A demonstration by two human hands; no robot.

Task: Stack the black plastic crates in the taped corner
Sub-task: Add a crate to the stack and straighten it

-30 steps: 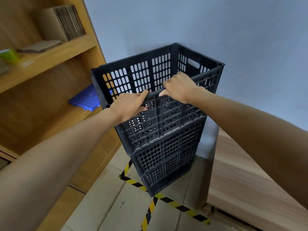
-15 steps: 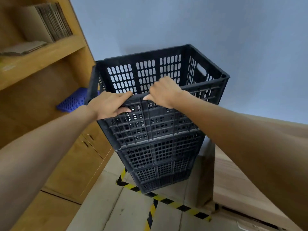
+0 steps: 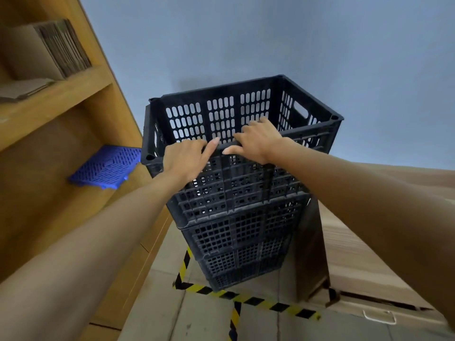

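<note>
A stack of black plastic crates stands on the floor in the corner marked by yellow-black tape (image 3: 258,302). The top crate (image 3: 221,114) sits on the lower crates (image 3: 241,237), roughly in line with them. My left hand (image 3: 187,161) is on the top crate's near rim, left of centre, fingers curled over the edge and thumb stretched along it. My right hand (image 3: 258,141) grips the same rim just to the right, fingers hooked inside and thumb outside. The base of the stack sits just inside the tape.
A wooden shelf unit (image 3: 56,99) stands close on the left, holding a blue plastic grid (image 3: 105,168) and folded cardboard (image 3: 49,50). Large cardboard boxes (image 3: 369,267) crowd the right side. A grey-blue wall is behind the stack. Tiled floor lies in front.
The top crate, tilted and skewed a second ago, now sits lower and squarer on the stack. Both hands stay on its near rim and have come closer together.
</note>
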